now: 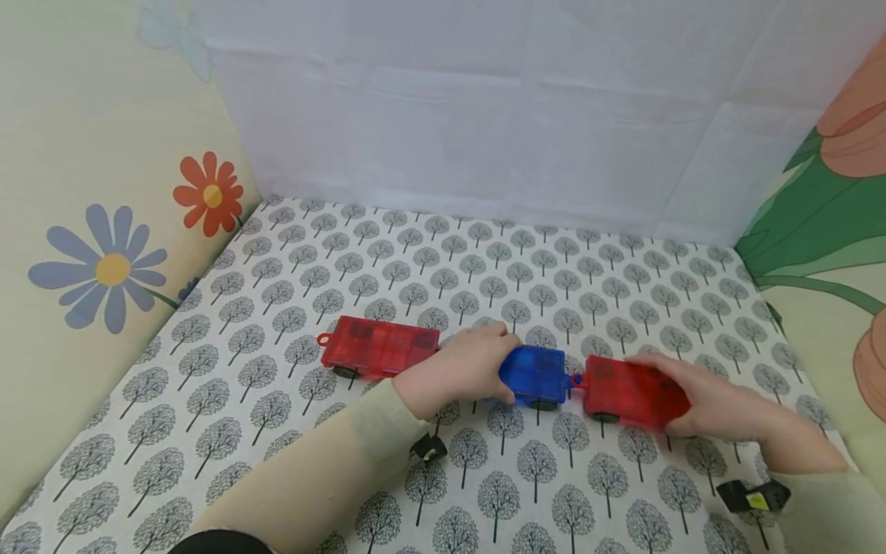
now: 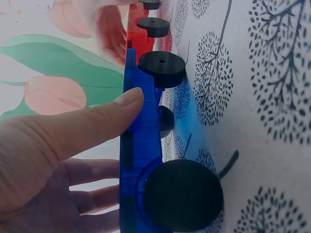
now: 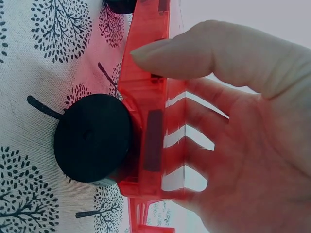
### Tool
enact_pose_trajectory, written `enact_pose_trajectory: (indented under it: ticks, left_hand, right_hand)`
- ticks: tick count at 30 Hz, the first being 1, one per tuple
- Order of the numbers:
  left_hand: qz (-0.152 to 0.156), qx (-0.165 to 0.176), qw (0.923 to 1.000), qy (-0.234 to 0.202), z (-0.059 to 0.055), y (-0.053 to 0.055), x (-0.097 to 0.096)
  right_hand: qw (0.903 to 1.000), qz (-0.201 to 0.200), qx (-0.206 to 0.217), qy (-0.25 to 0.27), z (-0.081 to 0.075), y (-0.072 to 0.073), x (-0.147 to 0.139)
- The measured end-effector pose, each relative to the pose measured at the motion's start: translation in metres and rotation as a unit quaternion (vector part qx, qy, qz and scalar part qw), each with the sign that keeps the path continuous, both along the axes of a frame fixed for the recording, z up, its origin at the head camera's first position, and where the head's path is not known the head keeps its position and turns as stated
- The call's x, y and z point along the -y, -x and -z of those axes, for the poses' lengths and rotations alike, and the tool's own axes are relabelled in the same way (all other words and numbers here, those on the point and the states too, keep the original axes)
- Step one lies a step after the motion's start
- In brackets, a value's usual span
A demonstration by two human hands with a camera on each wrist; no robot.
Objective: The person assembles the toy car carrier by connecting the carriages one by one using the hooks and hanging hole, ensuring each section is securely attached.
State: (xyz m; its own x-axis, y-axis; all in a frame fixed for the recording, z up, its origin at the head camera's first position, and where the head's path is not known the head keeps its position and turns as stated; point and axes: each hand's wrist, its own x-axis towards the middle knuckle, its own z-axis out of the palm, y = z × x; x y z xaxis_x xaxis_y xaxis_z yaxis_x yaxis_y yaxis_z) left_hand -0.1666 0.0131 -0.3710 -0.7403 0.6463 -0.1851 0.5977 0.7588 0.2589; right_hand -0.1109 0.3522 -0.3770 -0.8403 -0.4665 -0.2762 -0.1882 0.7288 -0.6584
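Observation:
My left hand (image 1: 471,362) grips a translucent blue toy car base (image 1: 543,375) with black wheels. In the left wrist view the thumb presses its near side and the fingers lie along its far side. A translucent red car base (image 1: 616,385) is held by my right hand (image 1: 713,396), thumb on the near side (image 3: 146,82) and fingers across from it. Between the two bases, the blue and red end loops (image 1: 577,380) meet; whether they are hooked is too small to tell. Another red car base (image 1: 381,346) stands left of the blue one, its right end hidden by my left hand.
A white cloth printed with grey trees (image 1: 277,369) covers the table. White fabric (image 1: 484,123) hangs behind it, and flower-printed panels stand at the left (image 1: 83,400) and right (image 1: 824,338).

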Motion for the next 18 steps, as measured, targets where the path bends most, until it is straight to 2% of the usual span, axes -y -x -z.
enact_pose_trajectory:
  ticks: [18]
  left_hand:
    - [-0.002, -0.001, 1.0000, -0.001, 0.0018, 0.0002, -0.0004]
  right_hand:
    - [0.9999, -0.005, -0.011, 0.011, 0.0054, -0.0008, -0.0015]
